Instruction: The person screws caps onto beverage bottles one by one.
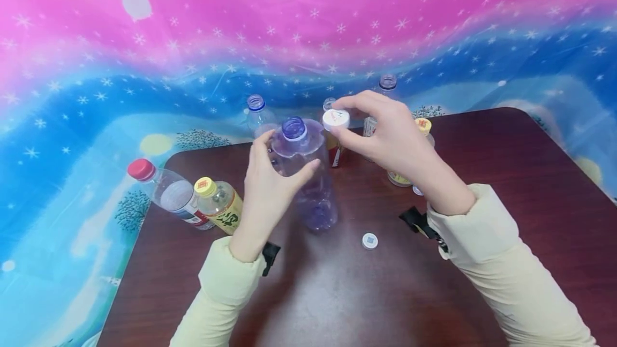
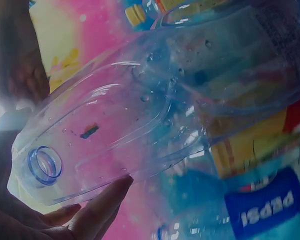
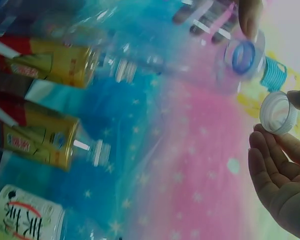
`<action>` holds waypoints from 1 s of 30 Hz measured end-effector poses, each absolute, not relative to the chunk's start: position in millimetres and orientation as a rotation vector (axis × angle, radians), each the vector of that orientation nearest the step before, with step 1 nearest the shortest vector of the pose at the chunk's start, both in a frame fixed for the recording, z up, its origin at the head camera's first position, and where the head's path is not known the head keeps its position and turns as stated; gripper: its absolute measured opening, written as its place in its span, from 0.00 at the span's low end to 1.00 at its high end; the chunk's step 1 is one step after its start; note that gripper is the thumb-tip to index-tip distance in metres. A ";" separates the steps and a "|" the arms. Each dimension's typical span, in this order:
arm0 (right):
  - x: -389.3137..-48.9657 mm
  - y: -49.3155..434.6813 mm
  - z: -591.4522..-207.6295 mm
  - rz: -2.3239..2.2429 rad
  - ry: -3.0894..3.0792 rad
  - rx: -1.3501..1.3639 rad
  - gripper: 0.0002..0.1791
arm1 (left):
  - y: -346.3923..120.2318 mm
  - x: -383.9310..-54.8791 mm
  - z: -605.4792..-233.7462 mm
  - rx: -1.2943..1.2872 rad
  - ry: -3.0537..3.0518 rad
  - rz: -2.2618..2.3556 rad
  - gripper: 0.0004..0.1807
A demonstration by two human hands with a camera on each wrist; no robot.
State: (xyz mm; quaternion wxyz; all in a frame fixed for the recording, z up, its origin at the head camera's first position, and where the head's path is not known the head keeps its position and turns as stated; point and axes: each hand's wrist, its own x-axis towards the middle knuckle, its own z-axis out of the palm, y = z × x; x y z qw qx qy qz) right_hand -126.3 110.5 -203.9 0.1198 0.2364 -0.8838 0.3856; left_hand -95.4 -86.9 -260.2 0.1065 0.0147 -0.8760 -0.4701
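A large clear bottle with a purple tint (image 1: 315,191) stands on the table with its neck uncapped. My left hand (image 1: 267,183) grips it around the upper part, thumb on the near side. In the left wrist view the bottle's open mouth (image 2: 45,166) shows beside the fingers (image 2: 102,207), and droplets dot its wall. Just right of the neck, my right hand (image 1: 385,133) pinches a white cap (image 1: 336,119) between thumb and fingers. The cap's hollow underside (image 3: 278,114) shows in the right wrist view, apart from the bottle's neck.
On the left stand a red-capped bottle (image 1: 168,194) and a yellow-capped bottle (image 1: 219,202). Behind are an uncapped bottle (image 1: 257,114) and another at the right (image 1: 387,83). A yellow-capped bottle (image 1: 423,126) is partly behind the right hand. A small white cap (image 1: 369,241) lies on the table (image 1: 328,304).
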 end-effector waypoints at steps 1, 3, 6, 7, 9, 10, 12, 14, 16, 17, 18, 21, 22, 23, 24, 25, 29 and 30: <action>-127.4 107.5 -203.3 1.134 -2.582 0.700 0.19 | -84.0 -95.6 -261.7 0.029 -2.582 -1.383 0.47; -129.2 102.7 -203.1 1.144 -2.586 0.708 0.20 | -79.3 -96.1 -264.9 0.009 -2.588 -1.380 0.47; -132.2 96.4 -204.8 1.149 -2.594 0.716 0.20 | -74.5 -97.0 -269.3 -0.008 -2.588 -1.361 0.47; -133.3 94.5 -205.5 1.147 -2.597 0.720 0.20 | -73.5 -97.2 -270.5 -0.015 -2.586 -1.358 0.47; -135.5 90.9 -207.1 1.148 -2.604 0.733 0.20 | -71.7 -97.9 -272.9 -0.025 -2.583 -1.358 0.47; -136.3 89.3 -207.9 1.143 -2.610 0.742 0.20 | -70.9 -98.1 -273.8 -0.032 -2.583 -1.358 0.47; -137.7 86.7 -209.3 1.140 -2.620 0.759 0.20 | -69.3 -98.6 -275.7 -0.041 -2.584 -1.368 0.47; -138.8 85.0 -211.3 1.138 -2.628 0.773 0.20 | -67.7 -99.1 -277.5 -0.044 -2.591 -1.368 0.47; -139.2 84.2 -213.2 1.130 -2.644 0.782 0.20 | -66.3 -99.6 -279.3 -0.047 -2.595 -1.361 0.48; -139.6 83.9 -214.3 1.129 -2.647 0.785 0.20 | -65.8 -99.8 -280.2 -0.045 -2.595 -1.360 0.48; -139.9 83.8 -215.4 1.123 -2.650 0.786 0.20 | -65.2 -100.1 -280.9 -0.047 -2.593 -1.357 0.48; -140.1 84.4 -218.0 1.114 -2.661 0.781 0.19 | -64.1 -100.7 -282.6 -0.052 -2.587 -1.343 0.48; -140.1 84.7 -218.7 1.111 -2.662 0.779 0.19 | -64.0 -100.8 -282.9 -0.053 -2.585 -1.338 0.48; -140.3 84.8 -219.3 1.106 -2.662 0.776 0.19 | -63.8 -100.9 -283.0 -0.054 -2.584 -1.332 0.48; -140.2 85.0 -219.9 1.101 -2.663 0.776 0.19 | -63.7 -100.9 -283.0 -0.054 -2.583 -1.327 0.48; -140.2 85.1 -220.3 1.099 -2.663 0.777 0.19 | -63.7 -100.7 -283.0 -0.052 -2.584 -1.323 0.48; -140.3 85.0 -221.4 1.098 -2.662 0.780 0.19 | -64.1 -100.3 -282.6 -0.043 -2.596 -1.324 0.48; -140.4 84.9 -221.5 1.100 -2.663 0.778 0.18 | -64.2 -100.1 -282.4 -0.039 -2.600 -1.329 0.48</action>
